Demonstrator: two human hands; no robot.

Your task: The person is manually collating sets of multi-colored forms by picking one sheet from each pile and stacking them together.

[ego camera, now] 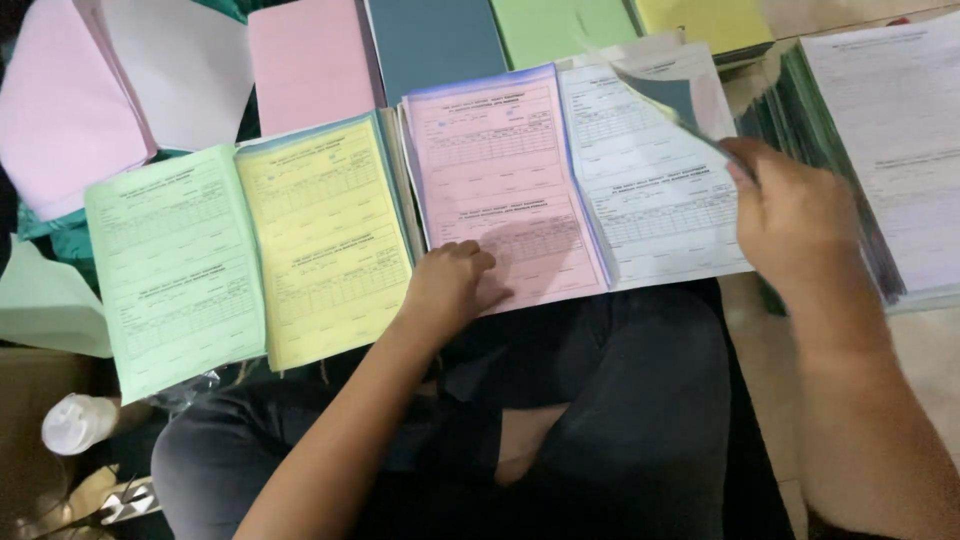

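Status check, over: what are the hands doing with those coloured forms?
Left hand pressing on pink form. Right hand pinching lifted sheet above white form. Yellow form and green form lie alongside, nothing blocking.

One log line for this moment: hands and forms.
left hand: pressing pink form | right hand: lifting sheet off white form | beside: yellow form, green form

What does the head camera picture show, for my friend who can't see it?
A seated person's left hand presses on a pink printed paper form, while the right hand lifts a thin sheet off a white printed paper form. Green and yellow printed forms lie further left.
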